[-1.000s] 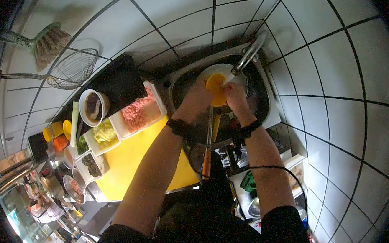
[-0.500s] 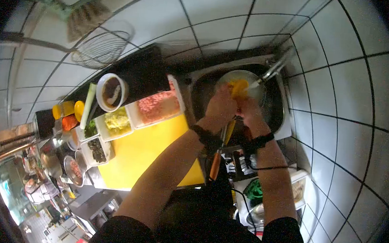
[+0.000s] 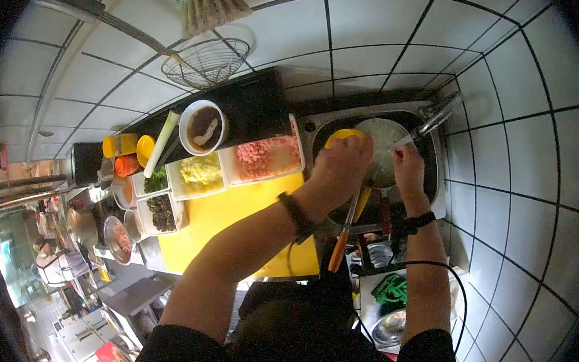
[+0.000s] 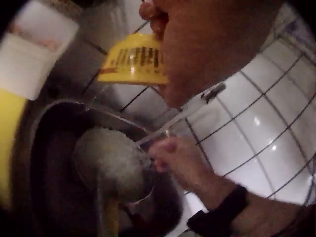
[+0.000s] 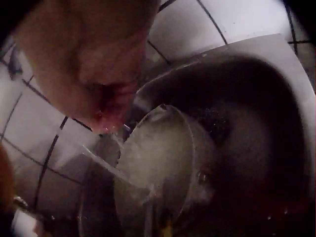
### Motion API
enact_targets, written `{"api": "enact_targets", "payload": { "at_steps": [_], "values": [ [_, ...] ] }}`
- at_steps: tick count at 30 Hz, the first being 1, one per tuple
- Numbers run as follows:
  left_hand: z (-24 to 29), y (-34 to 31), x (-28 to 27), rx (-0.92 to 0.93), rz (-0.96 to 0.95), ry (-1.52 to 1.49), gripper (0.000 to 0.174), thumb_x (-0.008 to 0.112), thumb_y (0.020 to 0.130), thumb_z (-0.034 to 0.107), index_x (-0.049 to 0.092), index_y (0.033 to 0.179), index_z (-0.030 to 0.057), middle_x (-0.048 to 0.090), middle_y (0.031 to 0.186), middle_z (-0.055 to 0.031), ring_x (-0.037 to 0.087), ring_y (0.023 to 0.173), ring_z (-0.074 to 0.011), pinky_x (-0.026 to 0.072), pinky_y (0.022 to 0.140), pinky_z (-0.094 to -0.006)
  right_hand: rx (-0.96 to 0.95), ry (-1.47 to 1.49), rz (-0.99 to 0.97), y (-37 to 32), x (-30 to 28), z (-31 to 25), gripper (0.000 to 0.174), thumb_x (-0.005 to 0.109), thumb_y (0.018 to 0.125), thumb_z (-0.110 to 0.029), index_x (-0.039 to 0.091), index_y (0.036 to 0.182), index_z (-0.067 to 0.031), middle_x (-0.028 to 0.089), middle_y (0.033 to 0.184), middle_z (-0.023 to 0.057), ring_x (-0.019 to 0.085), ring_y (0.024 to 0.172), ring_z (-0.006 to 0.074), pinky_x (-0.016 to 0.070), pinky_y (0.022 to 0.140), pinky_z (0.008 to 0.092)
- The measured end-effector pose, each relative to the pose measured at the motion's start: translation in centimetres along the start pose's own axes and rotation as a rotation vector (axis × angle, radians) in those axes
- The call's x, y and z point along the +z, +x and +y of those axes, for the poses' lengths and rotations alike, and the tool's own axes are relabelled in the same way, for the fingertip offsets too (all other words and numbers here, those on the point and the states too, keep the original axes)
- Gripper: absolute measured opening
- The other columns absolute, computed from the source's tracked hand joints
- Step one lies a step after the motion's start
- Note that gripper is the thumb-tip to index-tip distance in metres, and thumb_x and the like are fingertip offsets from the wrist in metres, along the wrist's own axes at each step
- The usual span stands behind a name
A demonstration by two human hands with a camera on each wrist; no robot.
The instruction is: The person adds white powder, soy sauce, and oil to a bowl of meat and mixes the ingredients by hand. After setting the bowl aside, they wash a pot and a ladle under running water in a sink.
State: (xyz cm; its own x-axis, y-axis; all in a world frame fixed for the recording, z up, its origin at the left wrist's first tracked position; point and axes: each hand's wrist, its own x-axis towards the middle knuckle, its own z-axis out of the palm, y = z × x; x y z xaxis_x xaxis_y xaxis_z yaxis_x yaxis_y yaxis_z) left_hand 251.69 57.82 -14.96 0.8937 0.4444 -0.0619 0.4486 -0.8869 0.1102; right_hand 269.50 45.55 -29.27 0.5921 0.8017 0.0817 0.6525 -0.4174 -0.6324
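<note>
My left hand (image 3: 345,159) holds a small yellow bowl (image 4: 133,61) with dark printing on its side, lifted left of a round basin (image 3: 384,165). In the left wrist view the bowl is tipped upside down, its wide rim facing downward. My right hand (image 3: 407,168) hovers by the faucet (image 3: 437,118), fingers curled in, and nothing shows in its grasp. A water stream (image 5: 113,170) runs past its fingertips into the basin, where cloudy water froths. The basin sits inside the metal sink (image 3: 441,193).
An orange-handled tool (image 3: 340,249) leans over the sink's near edge. Left of it lies a yellow cutting board (image 3: 238,224), lined with white tubs of minced meat (image 3: 264,157) and chopped vegetables (image 3: 200,172). A bowl of dark sauce (image 3: 203,128) stands behind them. Tiled walls (image 3: 510,144) close in the corner.
My hands, together around the yellow bowl under the faucet before, have parted: the left carries it leftward, the right stays near the water. The head view has swung left.
</note>
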Motion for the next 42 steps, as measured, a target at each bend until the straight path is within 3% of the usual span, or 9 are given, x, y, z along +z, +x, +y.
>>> {"api": "enact_targets", "payload": {
  "at_steps": [4,10,13,16,18,21,29,36,42],
  "values": [
    [-5.4,-5.4,-3.5,0.054,0.67,-0.06,0.061,0.073,0.079,0.019,0.053,0.135,0.0051,0.06,0.096,-0.0118,0.059,0.084,-0.0289,0.0526,0.068,-0.0442,0.336,-0.385,-0.167,-0.9,-2.9,1.8,0.031,0.06,0.096,-0.035,0.068,0.092,-0.0047,0.068,0.087,0.0194,0.065,0.079,0.0391,0.0527,0.07,0.0464],
    [-12.8,-7.9,-8.0,-0.672,0.639,-0.256,0.044,0.07,0.086,0.02,0.058,0.121,-0.0039,0.064,0.104,-0.0209,0.062,0.099,-0.0385,0.0512,0.084,-0.0441,0.262,-0.29,0.156,-5.1,0.8,11.2,0.031,0.055,0.095,-0.03,0.066,0.1,-0.0019,0.068,0.091,0.0241,0.065,0.089,0.0429,0.0515,0.08,0.0521],
    [-13.8,-7.7,-6.9,-0.69,0.616,-0.283,0.038,0.066,0.088,0.016,0.059,0.119,-0.005,0.064,0.106,-0.0231,0.062,0.101,-0.0397,0.051,0.087,-0.0444,0.172,-0.342,0.183,-4.0,0.0,8.0,0.027,0.055,0.094,-0.024,0.064,0.105,-0.0019,0.066,0.102,0.0243,0.063,0.098,0.0409,0.0509,0.085,0.0499],
    [-14.2,-7.7,-6.3,-0.615,0.603,-0.117,0.038,0.065,0.088,0.011,0.057,0.121,-0.0064,0.062,0.111,-0.0249,0.061,0.101,-0.0404,0.051,0.087,-0.0451,0.657,-0.163,-0.113,-1.9,-0.4,5.1,0.026,0.056,0.093,-0.019,0.062,0.113,-0.0025,0.064,0.114,0.0236,0.061,0.105,0.04,0.0501,0.09,0.0481],
    [-13.3,-7.7,-6.6,-0.512,0.608,0.119,0.042,0.066,0.087,0.01,0.055,0.124,-0.0056,0.06,0.112,-0.0257,0.059,0.104,-0.0398,0.0498,0.089,-0.0449,0.307,-0.14,0.048,-2.0,0.1,3.8,0.03,0.055,0.093,-0.018,0.062,0.119,-0.0037,0.062,0.12,0.0236,0.061,0.105,0.0416,0.0504,0.091,0.0483],
    [-8.8,-8.3,-7.2,-0.42,0.661,-0.001,0.044,0.067,0.086,0.009,0.054,0.127,-0.0032,0.058,0.112,-0.0222,0.057,0.107,-0.0376,0.0485,0.093,-0.0423,0.26,-0.395,0.002,-1.3,-0.6,2.3,0.036,0.056,0.092,-0.018,0.059,0.125,-0.004,0.058,0.128,0.0248,0.058,0.112,0.0429,0.0499,0.093,0.0467],
    [2.7,-5.1,7.0,0.113,-0.284,-0.437,0.018,0.055,0.087,0.009,0.064,0.098,-0.0019,0.062,0.093,-0.0177,0.067,0.084,-0.0337,0.0576,0.068,-0.0425,0.622,0.173,-0.162,-1.3,3.8,16.0,0.044,0.055,0.095,-0.035,0.057,0.125,-0.0028,0.055,0.132,0.0166,0.052,0.119,0.0334,0.0475,0.093,0.0471],
    [6.4,-0.8,15.7,0.121,-0.435,-0.174,0.027,0.056,0.087,0.008,0.063,0.11,-0.0051,0.065,0.099,-0.0225,0.069,0.089,-0.0339,0.0587,0.066,-0.0441,0.572,0.401,-0.234,-2.9,5.7,20.2,0.045,0.059,0.093,-0.04,0.059,0.117,-0.0011,0.061,0.116,0.012,0.057,0.106,0.0286,0.0489,0.084,0.0441],
    [5.7,-0.2,16.4,-0.059,-0.358,-0.298,0.035,0.06,0.086,0.011,0.06,0.118,-0.004,0.063,0.097,-0.0229,0.067,0.092,-0.0348,0.0582,0.068,-0.0435,0.848,0.298,-0.04,-3.6,1.4,13.0,0.038,0.068,0.084,-0.031,0.063,0.103,0.0019,0.065,0.097,0.0132,0.061,0.089,0.0296,0.0497,0.077,0.0423]
  ]
}}
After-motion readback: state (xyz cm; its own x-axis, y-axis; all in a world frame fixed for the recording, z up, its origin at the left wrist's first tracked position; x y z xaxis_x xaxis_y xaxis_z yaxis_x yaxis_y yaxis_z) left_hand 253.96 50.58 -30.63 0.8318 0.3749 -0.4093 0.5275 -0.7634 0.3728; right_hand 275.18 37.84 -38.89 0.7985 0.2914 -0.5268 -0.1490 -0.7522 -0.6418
